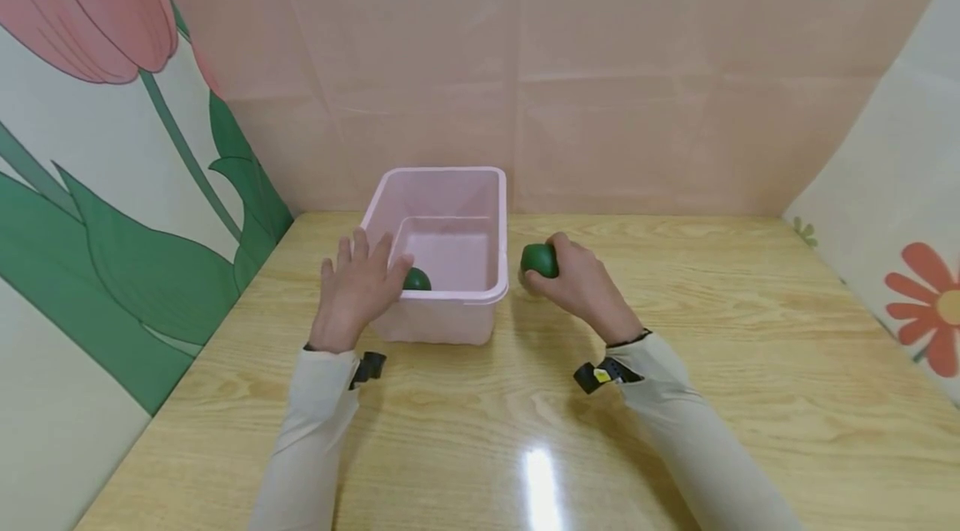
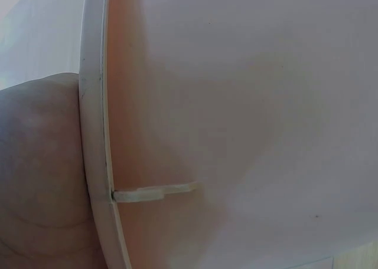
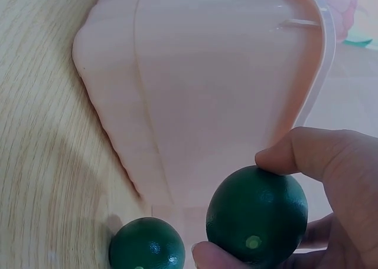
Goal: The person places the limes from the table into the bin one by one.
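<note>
A glossy dark green lime [image 3: 257, 216] with a pale stem scar is held between the thumb and fingers of my right hand [image 1: 577, 281], just right of the pink plastic box [image 1: 438, 318]. Lower in the right wrist view, a second lime [image 3: 147, 245] rests on the table near the box; in the head view it is hidden. One more lime [image 1: 417, 279] lies inside the box at the front left, partly covered by the rim and my left thumb. My left hand [image 1: 360, 285] rests on the box's left front rim with its fingers spread and straight.
The box stands on a wood-grain table [image 1: 675, 364], toward its far side. A pink backdrop [image 1: 637, 97] rises behind it. Printed flower panels [image 1: 97, 206] flank the table on both sides.
</note>
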The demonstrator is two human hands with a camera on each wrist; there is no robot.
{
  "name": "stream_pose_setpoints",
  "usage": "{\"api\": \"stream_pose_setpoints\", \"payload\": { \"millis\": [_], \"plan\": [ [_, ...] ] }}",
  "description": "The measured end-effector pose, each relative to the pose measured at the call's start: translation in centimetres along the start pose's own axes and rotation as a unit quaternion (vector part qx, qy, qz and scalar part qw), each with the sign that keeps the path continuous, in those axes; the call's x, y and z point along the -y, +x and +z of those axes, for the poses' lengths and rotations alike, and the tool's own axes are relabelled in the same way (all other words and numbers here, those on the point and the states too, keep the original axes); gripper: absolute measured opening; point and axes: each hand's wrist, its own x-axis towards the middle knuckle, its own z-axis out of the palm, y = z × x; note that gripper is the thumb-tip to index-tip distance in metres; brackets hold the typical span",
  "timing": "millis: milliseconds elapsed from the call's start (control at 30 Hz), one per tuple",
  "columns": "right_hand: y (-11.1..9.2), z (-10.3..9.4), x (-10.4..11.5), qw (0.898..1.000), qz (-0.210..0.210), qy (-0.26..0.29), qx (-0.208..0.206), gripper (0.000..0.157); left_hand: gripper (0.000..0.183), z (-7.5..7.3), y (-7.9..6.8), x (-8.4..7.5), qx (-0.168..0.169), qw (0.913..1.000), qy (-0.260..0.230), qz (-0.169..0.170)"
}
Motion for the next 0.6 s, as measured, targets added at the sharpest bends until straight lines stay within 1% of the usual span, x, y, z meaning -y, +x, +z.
{"api": "stream_pose_setpoints", "payload": {
  "millis": [600],
  "plan": [
    [-0.11,0.1,0.13,1.0,-0.005,-0.002,-0.026,0.048,0.068,0.12,0.05,0.09,-0.003,1.0,0.002,0.003]
  ]
}}
